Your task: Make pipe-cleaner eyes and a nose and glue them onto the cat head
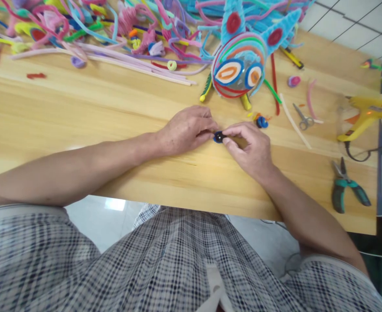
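Between my two hands, just above the wooden table, is a small round piece (219, 137) with a glossy black middle and a blue rim. My left hand (191, 130) has its fingertips closed on the piece's left edge. From the other side, my right hand (251, 147) pinches it between thumb and index finger. Beyond the hands stands an animal head (239, 65) made of coiled pipe cleaners, with light blue ears, red ear spots and white, orange and blue eyes. A small blue coil (261, 121) lies near my right hand.
Loose pipe cleaners (128, 58) heap along the far side. To the right are small scissors (303, 119), a yellow glue gun (363, 117) with a cord and green-handled pliers (347, 186). A yellow cutter (293, 58) lies behind the head. The table's front edge (184, 208) is close to my body.
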Demonstrator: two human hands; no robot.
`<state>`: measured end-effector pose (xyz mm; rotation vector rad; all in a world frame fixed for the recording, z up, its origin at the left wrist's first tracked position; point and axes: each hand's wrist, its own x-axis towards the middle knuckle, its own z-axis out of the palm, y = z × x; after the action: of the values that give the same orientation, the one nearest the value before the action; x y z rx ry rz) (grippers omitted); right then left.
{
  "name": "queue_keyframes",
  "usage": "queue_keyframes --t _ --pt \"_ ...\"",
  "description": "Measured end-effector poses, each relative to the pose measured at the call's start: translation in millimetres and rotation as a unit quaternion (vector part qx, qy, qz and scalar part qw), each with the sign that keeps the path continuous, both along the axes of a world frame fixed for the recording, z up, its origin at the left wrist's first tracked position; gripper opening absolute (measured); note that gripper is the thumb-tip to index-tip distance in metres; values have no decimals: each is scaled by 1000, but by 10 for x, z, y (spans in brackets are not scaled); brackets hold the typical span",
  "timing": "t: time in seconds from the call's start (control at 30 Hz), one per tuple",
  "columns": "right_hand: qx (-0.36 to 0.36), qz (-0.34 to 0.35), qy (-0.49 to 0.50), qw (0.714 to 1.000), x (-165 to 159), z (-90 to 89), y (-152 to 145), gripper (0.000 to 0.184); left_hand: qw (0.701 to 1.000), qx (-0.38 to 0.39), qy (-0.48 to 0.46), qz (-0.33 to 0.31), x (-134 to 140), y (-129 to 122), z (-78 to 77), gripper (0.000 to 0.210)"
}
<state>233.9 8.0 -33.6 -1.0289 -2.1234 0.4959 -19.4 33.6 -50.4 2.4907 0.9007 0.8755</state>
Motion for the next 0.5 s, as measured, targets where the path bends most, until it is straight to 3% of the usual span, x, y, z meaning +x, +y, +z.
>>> queue_keyframes --t 0.3,0.5 --pt "-14 -12 9 1000 7 22 -22 6 999 -2 -45 -29 -12 -15 -16 28" --pt "-16 -3 2 1000 9 8 -10 7 999 34 4 -37 -18 -12 -7 30"
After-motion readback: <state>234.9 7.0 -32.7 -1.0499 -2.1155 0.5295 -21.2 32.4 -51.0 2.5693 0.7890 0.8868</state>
